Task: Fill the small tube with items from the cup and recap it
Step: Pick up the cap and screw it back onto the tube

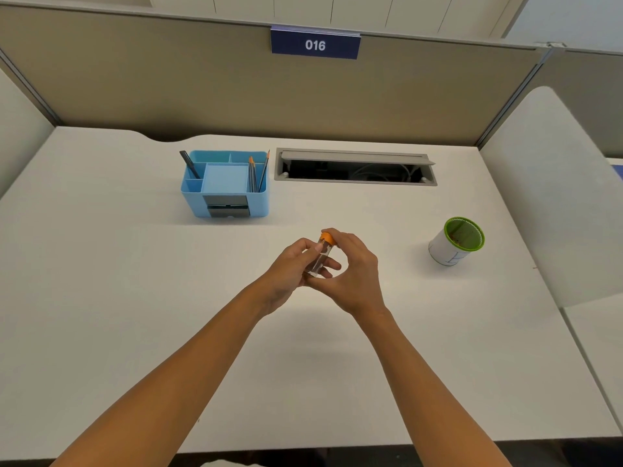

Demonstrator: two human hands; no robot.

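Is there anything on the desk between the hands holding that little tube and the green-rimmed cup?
No. In the head view, only bare white desk separates the right hand, at the tube, from the cup.

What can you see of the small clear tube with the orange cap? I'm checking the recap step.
The small clear tube is a short transparent cylinder, plastic by its look, with an orange cap on top. It is held above the white desk, tilted, cap end away. The left hand grips its body; the right hand has fingers on the cap. Dark contents show faintly inside.
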